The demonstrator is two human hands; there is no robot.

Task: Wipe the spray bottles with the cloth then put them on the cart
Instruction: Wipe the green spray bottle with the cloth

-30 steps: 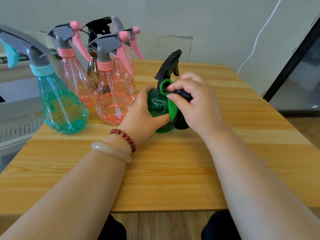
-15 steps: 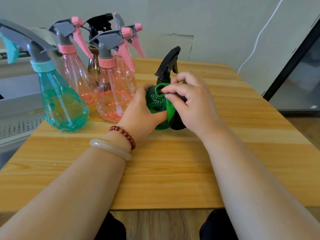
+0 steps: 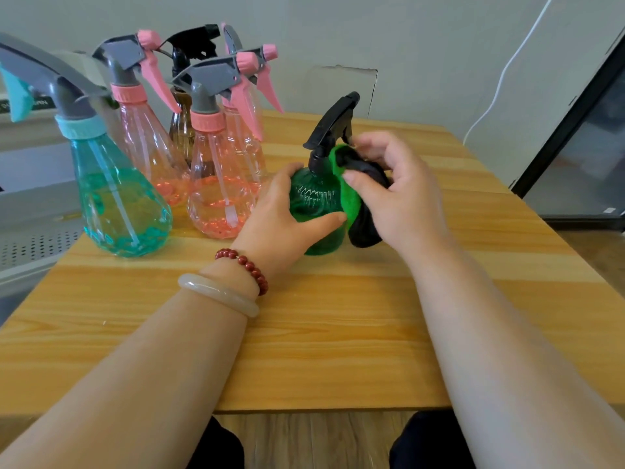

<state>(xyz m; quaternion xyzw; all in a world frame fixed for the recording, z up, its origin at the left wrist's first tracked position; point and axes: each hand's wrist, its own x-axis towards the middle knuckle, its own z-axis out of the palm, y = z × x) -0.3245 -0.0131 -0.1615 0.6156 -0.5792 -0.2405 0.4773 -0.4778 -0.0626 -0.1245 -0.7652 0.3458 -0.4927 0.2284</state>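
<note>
Bright, even daylight, soft shadows, a sharp centre, and wide-angle bending and stretching toward the edges.

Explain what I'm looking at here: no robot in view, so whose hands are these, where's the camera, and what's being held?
There is no machine. These are a person's two bare hands, and every picture comes from one wide-angle camera worn on the person's head, looking forward and down. That is why both arms enter from the bottom edge.

A green spray bottle with a black trigger head stands on the wooden table. The left hand grips its body. The right hand holds a green-and-black cloth against the bottle's neck and shoulder.

To the left, all upright, stand a teal bottle, three pink bottles and, behind them, a brown bottle.
</note>
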